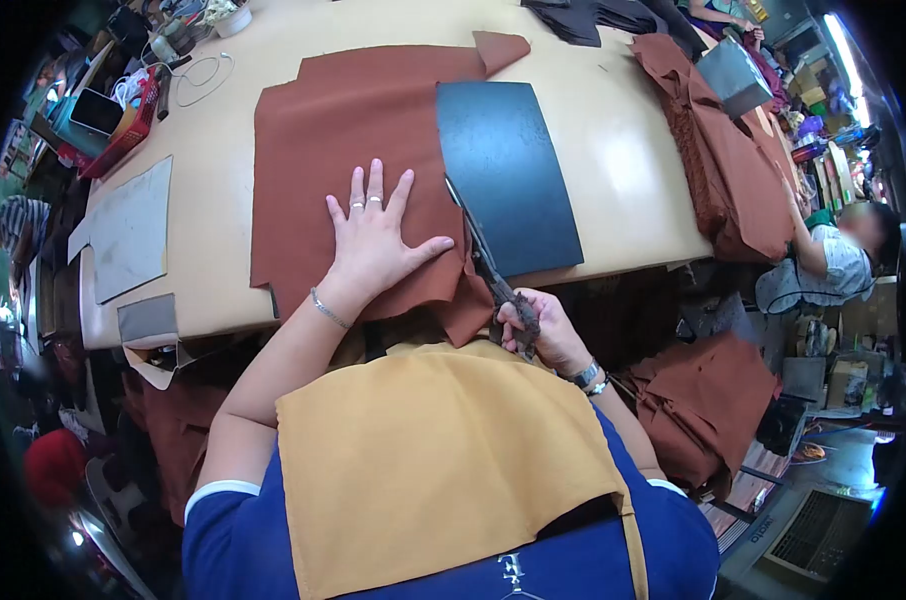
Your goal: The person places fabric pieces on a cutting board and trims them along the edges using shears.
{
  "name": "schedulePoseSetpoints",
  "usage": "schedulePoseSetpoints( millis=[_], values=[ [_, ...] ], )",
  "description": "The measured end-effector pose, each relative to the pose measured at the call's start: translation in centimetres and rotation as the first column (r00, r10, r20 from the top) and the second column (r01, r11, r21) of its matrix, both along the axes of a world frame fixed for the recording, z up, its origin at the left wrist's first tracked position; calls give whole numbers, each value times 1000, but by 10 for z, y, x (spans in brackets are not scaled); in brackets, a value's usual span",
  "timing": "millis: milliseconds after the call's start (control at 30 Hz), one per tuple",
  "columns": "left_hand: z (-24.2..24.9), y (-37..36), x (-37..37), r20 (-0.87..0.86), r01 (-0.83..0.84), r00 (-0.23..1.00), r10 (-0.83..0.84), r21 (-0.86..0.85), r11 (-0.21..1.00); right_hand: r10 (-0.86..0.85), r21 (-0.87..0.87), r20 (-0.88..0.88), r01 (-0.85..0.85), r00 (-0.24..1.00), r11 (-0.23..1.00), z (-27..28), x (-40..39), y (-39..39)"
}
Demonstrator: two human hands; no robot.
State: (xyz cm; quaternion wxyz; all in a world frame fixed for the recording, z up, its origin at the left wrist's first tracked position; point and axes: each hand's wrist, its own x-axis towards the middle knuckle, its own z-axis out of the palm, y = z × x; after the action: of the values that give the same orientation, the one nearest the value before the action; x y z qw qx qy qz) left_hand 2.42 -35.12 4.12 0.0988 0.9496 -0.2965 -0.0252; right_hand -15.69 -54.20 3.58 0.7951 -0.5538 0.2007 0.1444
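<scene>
Your left hand [373, 240] lies flat, fingers spread, pinning the brown fabric [358, 130] on the table [623, 170]. Right of it, your right hand [535, 325] is closed around the scissors [483, 262] cutting along the dark template [508, 175]. If the template shifts, I judge the cut will wander toward your left thumb.

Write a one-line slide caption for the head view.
Left hand pressed flat on rust-brown fabric sheet while right hand holds dark metal scissors along the edge of a dark blue rectangular pattern board.
</scene>
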Motion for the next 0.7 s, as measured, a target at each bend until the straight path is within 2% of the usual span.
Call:
schedulePoseSetpoints(
  millis=[100, 233, 333, 700],
  values=[
    [-4, 3, 10, -71, 26, 997, -30, -55, 998, -13, 21, -6, 13, 1000, 1000, 4, -2, 2],
    [4, 13, 41, 57, 167, 984, -169, 41, 985, 8, 49, -9, -8, 1000, 999, 7, 0, -4],
    [-1, 15, 42, 47, 156, 987, -157, 17, 988, -10, 115, -17, 12, 1000, 993, 4, 6, -3],
    [-4, 10, 29, 46, 118, 992, -118, -5, 993, -35, 20, 13, 35, 999, 999, -1, 7, 2]
  ],
)
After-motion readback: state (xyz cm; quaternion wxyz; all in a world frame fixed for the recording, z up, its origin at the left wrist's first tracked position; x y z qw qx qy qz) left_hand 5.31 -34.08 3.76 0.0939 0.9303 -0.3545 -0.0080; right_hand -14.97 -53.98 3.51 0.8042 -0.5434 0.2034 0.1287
